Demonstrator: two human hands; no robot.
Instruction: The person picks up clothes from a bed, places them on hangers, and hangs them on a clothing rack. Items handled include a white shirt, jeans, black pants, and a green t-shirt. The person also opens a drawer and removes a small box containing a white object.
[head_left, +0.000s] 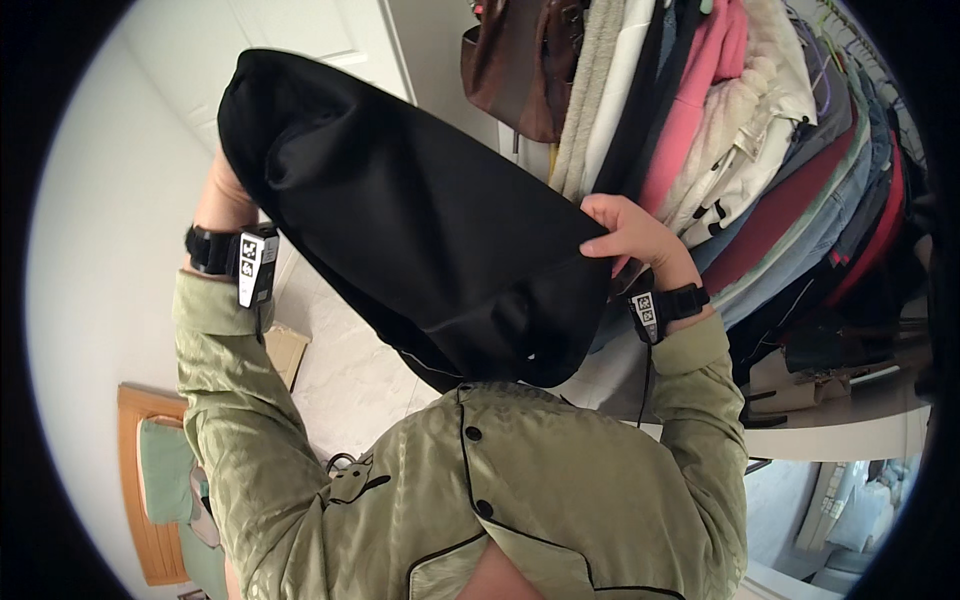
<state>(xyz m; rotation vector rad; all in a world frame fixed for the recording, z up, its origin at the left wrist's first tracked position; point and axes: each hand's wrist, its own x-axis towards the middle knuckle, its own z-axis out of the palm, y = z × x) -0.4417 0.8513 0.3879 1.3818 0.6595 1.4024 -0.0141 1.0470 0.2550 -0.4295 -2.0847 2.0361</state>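
A large piece of smooth black cloth (435, 210), perhaps a garment, stretches slantwise between my two hands in front of my chest. My right hand (626, 232) pinches its right edge, thumb on the near face. At the raised left end, the cloth covers most of my left hand (231, 191); its fingers are hidden, so their grip does not show. Folds and a slight hollow mark that upper end. The lower edge hangs close to my green shirt (525, 457), with a thin pale line along part of it.
To the right hangs a dense row of clothes, including a pink garment (690, 127) and a cream jacket (750, 150). A brown leather bag (517, 67) hangs beside them. A white panelled door (315, 30) stands behind the cloth. At lower left is a wooden headboard (150, 555) with a green pillow (165, 465).
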